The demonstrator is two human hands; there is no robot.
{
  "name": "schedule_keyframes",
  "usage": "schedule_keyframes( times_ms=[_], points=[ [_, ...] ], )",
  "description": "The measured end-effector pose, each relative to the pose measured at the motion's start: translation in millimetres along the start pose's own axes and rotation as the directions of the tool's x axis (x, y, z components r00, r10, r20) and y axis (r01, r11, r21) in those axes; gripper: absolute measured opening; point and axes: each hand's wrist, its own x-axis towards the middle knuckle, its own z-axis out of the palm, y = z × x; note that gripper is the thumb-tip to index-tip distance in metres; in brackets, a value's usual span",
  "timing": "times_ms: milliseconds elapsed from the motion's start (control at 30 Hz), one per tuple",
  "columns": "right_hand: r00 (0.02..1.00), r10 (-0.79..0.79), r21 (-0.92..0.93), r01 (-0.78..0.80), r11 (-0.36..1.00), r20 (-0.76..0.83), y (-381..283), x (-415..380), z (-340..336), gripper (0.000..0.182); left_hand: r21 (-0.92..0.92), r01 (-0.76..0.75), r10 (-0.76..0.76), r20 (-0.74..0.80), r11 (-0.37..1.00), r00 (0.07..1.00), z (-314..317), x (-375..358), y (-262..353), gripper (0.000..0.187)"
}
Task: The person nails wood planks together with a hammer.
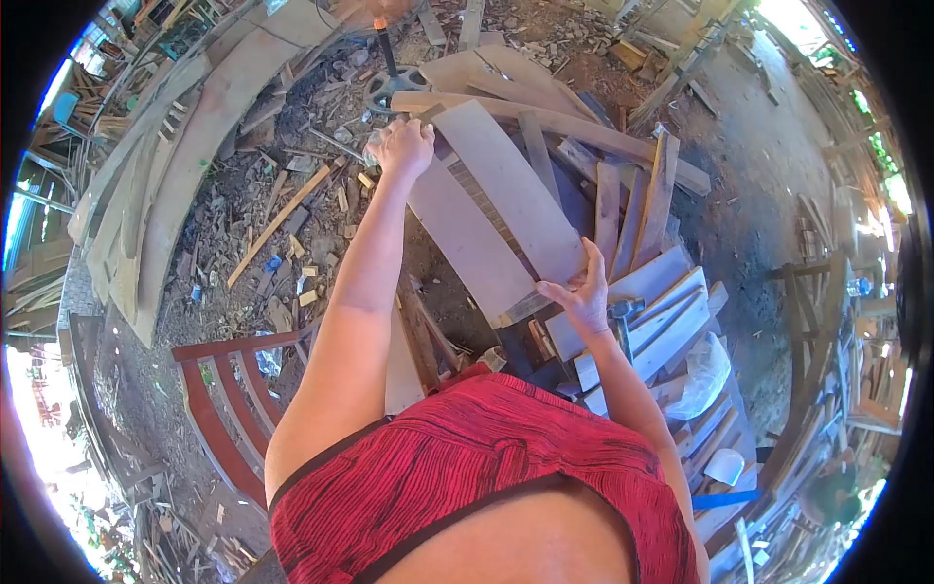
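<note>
Two pale flat planks (501, 170) lie side by side at a slant before me, with a narrow dark gap between them. My left hand (401, 148) is closed at the far end of the left plank (457, 229), its fingertips partly hidden. At the near end of the right plank, my right hand (584, 292) grips the edge, with the thumb on one side and the fingers on the other. A hammer (625, 310) lies just beside my right wrist, its head showing.
Stacked boards (662, 302) and a clear plastic bag (702, 378) lie to the right. A red slatted wooden frame (219, 409) stands at left. A black post on a round base (384, 88) stands beyond my left hand. Wood scraps (302, 277) litter the dirt floor.
</note>
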Motion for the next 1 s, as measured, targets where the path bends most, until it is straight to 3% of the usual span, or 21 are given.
schedule_keyframes(
  times_ms=[67,167,333,467,567,700,767,900,1000],
  points=[
    [0.999,0.037,0.060,-0.039,0.997,0.021,1.9,0.8,0.3,0.104,-0.059,-0.052,0.044,-0.140,0.997,0.989,9.1,1.9,1.3,0.041],
    [0.999,0.033,0.036,-0.034,0.999,0.028,-0.1,2.3,-2.9,0.104,-0.057,-0.088,0.078,-0.156,0.995,0.985,15.7,12.6,6.4,0.040],
    [0.992,0.070,0.000,-0.070,0.998,0.106,-6.1,1.5,-10.2,0.110,-0.034,-0.123,0.121,-0.070,0.992,0.990,7.6,6.7,29.4,0.041],
    [0.983,0.006,0.080,-0.021,0.997,0.186,13.9,5.4,-11.7,0.110,0.003,-0.125,0.124,-0.179,0.992,0.976,18.5,10.6,26.8,0.040],
    [0.985,-0.070,0.048,0.063,0.997,0.158,14.1,7.5,-10.4,0.108,0.001,-0.129,0.127,-0.168,0.992,0.978,15.4,10.7,27.4,0.040],
    [0.980,-0.010,-0.019,0.014,1.000,0.197,3.7,7.1,-16.2,0.108,0.028,-0.108,0.111,-0.136,0.994,0.984,13.7,11.9,29.6,0.040],
    [0.980,-0.069,-0.093,0.088,0.992,0.188,9.0,8.5,-17.2,0.108,0.021,-0.103,0.105,-0.129,0.994,0.986,16.7,11.9,28.3,0.040],
    [0.980,-0.027,-0.086,0.044,0.995,0.199,4.4,8.2,-19.2,0.107,0.010,-0.103,0.103,-0.131,0.995,0.986,19.0,15.4,28.1,0.041],
    [0.980,-0.085,-0.088,0.103,0.991,0.181,10.7,8.9,-18.5,0.106,0.005,-0.115,0.115,-0.115,0.993,0.987,20.3,21.0,26.1,0.042]
  ],
)
